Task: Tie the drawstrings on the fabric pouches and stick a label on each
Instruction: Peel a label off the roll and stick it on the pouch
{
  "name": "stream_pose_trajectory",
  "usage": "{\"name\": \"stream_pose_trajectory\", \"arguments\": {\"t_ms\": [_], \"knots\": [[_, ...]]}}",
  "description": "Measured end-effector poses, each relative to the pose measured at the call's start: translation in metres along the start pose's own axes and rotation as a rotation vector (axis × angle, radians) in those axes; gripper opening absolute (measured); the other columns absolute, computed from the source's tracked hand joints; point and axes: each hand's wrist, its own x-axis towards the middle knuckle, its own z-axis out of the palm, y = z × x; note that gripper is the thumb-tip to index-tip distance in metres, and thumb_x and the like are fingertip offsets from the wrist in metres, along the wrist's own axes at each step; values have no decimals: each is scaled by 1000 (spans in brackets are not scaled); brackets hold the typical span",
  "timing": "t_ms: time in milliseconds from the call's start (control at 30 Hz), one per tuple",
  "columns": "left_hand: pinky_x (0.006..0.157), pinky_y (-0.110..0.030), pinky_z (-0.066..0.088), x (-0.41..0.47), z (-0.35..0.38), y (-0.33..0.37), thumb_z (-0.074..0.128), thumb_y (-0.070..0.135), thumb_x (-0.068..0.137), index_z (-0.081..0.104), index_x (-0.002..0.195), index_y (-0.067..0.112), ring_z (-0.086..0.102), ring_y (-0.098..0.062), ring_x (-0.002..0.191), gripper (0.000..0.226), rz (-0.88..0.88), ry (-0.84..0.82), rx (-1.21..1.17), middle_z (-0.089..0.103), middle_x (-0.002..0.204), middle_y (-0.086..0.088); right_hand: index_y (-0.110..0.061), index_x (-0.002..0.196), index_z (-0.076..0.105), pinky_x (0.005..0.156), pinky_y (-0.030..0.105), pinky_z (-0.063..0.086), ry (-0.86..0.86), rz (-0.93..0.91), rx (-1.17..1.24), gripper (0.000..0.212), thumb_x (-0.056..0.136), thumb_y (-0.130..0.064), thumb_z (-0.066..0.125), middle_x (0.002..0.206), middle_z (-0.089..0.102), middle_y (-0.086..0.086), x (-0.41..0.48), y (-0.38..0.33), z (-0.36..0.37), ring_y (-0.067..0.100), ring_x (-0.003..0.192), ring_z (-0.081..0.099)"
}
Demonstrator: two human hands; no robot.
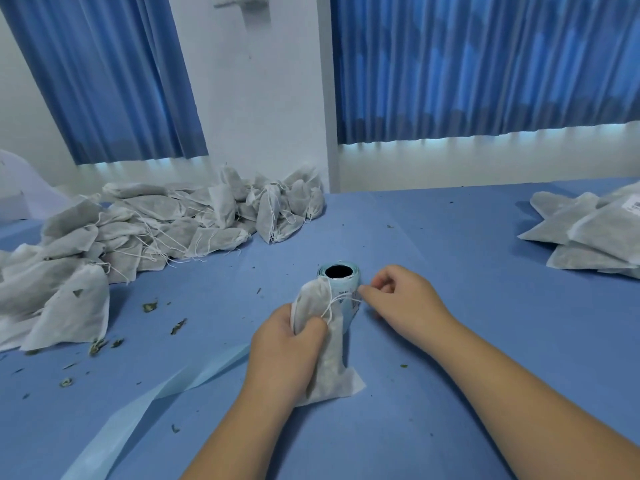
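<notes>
A filled white fabric pouch [329, 344] is gripped around its neck by the left hand [287, 344], fingers closed tight on the cloth, near the middle of the blue cloth-covered table [450, 306]. The pouch's thin white drawstring [341, 299] is pinched between thumb and forefinger of the right hand [398, 296] and drawn toward three o'clock. The two hands are held apart, joined only by the string. Just behind the pouch, at twelve o'clock and touching it, a light blue roll of label stickers [341, 277] stands on end. A long pale blue backing strip [145, 403] trails off toward seven o'clock. At ten o'clock a heap of white pouches with loose strings [138, 237] is spread. At two o'clock a smaller stack of flat pouches [588, 237] is seen, one bearing a label.
</notes>
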Motion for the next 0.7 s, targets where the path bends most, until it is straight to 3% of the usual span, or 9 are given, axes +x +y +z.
{"name": "stream_pose_trajectory", "arguments": {"t_ms": [100, 233, 700], "knots": [[41, -13, 31, -4, 1, 2, 58, 16, 83, 46, 59, 20, 39, -2, 42, 28, 28, -33, -14, 44, 44, 18, -18, 70, 57, 57, 27, 41, 11, 30, 2, 31, 81, -46, 66, 68, 64, -5, 1, -4, 4, 12, 63, 55], [41, -13, 31, -5, 1, 2, 58, 15, 83, 47, 60, 21, 39, -2, 43, 27, 47, -37, -16, 45, 45, 18, -19, 62, 52, 50, 24, 31, -17, 10, -84, 40, 82, -51, 65, 55, 48, -10, -1, -10, 10, 7, 52, 43], [40, -14, 29, -3, 0, 1, 58, 18, 85, 42, 61, 17, 35, -4, 42, 29, 26, -33, 4, 39, 44, 15, -16, 68, 62, 51, 22, 34, -111, 116, 27, 14, 81, -15, 57, 67, 59, -5, -5, -16, -2, 9, 57, 46]]}}
